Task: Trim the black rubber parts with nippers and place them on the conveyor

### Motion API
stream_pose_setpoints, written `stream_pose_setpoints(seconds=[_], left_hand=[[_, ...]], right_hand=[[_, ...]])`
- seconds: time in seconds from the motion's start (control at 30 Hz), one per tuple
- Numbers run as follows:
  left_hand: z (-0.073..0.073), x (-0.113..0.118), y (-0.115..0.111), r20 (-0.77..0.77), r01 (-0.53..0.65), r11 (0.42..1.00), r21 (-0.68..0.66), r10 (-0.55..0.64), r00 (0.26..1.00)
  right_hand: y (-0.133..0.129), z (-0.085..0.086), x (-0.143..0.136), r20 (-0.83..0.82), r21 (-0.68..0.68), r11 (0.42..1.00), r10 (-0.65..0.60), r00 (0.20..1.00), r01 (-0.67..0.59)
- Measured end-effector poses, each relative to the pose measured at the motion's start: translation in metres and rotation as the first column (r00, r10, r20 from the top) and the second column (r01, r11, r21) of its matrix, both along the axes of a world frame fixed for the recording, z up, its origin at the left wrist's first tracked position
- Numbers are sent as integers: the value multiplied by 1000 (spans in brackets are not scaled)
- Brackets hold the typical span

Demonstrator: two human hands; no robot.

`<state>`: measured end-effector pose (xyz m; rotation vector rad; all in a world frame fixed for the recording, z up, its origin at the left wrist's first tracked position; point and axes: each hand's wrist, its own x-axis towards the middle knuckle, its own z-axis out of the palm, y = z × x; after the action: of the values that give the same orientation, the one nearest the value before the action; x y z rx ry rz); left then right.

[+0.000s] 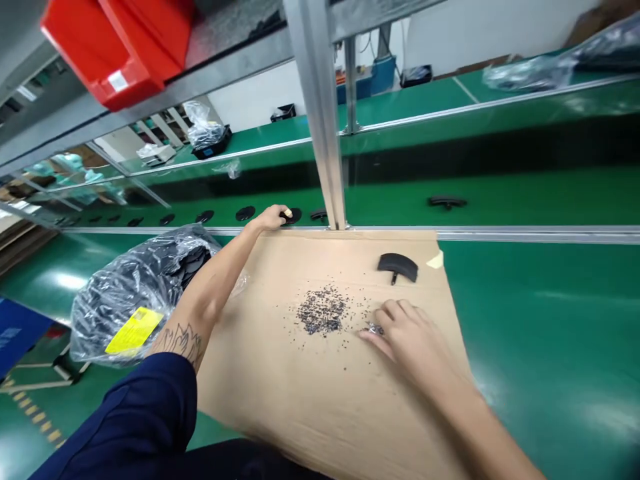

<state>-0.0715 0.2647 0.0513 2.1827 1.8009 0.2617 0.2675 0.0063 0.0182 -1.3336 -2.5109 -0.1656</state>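
My left hand [273, 217] reaches to the far edge of the cardboard, its fingers closed at the rim of a black disc [294, 215] on the green belt. One fingertip wears a pale yellow cover. Over the cardboard, my right hand [407, 328] has its fingers curled around small shiny metal pieces [374, 328], too small to name surely. Left of it lies a scattered pile of tiny dark screw-like pieces [324, 310]. Beyond that hand rests a black curved part with a short stem [398, 267].
A clear plastic bag of black parts [135, 293] with a yellow label stands left of the cardboard sheet [280, 393]. More discs [245, 213] line the green belt, with another curved part [447, 201] at right. A metal post [323, 120] rises ahead; a red bin [125, 47] sits overhead.
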Motion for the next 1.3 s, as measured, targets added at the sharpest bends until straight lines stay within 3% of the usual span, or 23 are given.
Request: stream_pose_setpoints(seconds=[0.1,0.27,0.37,0.5,0.57,0.63,0.7,0.73,0.8,0.83,0.87,0.93,1.0,1.07,1.17,1.23,1.3], left_hand=[[-5,12,3,-16,-24,998,55,25,1000],[-18,58,4,42,50,994,92,-54,998],[-14,71,-1,82,16,989,148,-28,996],[5,60,-37,174,12,961,275,-62,983],[11,57,-74,211,55,939,340,-133,968],[12,63,-124,226,129,914,385,-229,947],[9,82,-174,225,264,874,408,-376,899],[7,94,-196,235,453,788,417,-575,784],[6,113,-228,199,533,745,402,-639,743],[9,117,-240,179,539,749,384,-634,752],[13,114,-249,151,510,784,353,-586,797],[27,88,-262,80,399,878,264,-432,898],[42,40,-271,2,237,955,179,-241,970],[54,-15,-273,-97,48,993,103,-38,995],[64,-82,-267,-218,-204,978,44,209,953],[64,-105,-258,-265,-307,952,15,300,916],[60,-113,-248,-284,-356,934,-18,336,898]], right_hand=[[-4,3,-2,-16,-24,999,-26,1000,25],[-1,1,0,-37,-24,1000,-10,999,9],[1,-1,-1,-94,-5,1000,-25,995,25],[-1,3,-9,-339,-58,998,-44,940,26],[-2,5,-14,-567,-180,983,-78,820,-31],[-3,6,-20,-769,-360,917,-187,612,-173],[-3,7,-24,-834,-518,759,-346,429,-395],[-2,7,-25,-824,-565,656,-413,389,-500],[0,7,-27,-786,-607,487,-484,385,-628],[1,8,-28,-778,-612,463,-498,383,-641],[2,9,-28,-779,-611,479,-507,369,-631],[5,10,-31,-792,-597,562,-526,311,-572],[7,12,-33,-799,-590,620,-540,264,-517],[8,13,-36,-798,-594,641,-547,253,-486],[6,20,-38,-803,-591,678,-544,241,-438],[3,26,-40,-813,-581,707,-529,243,-404],[2,34,-40,-825,-566,741,-510,245,-362]])
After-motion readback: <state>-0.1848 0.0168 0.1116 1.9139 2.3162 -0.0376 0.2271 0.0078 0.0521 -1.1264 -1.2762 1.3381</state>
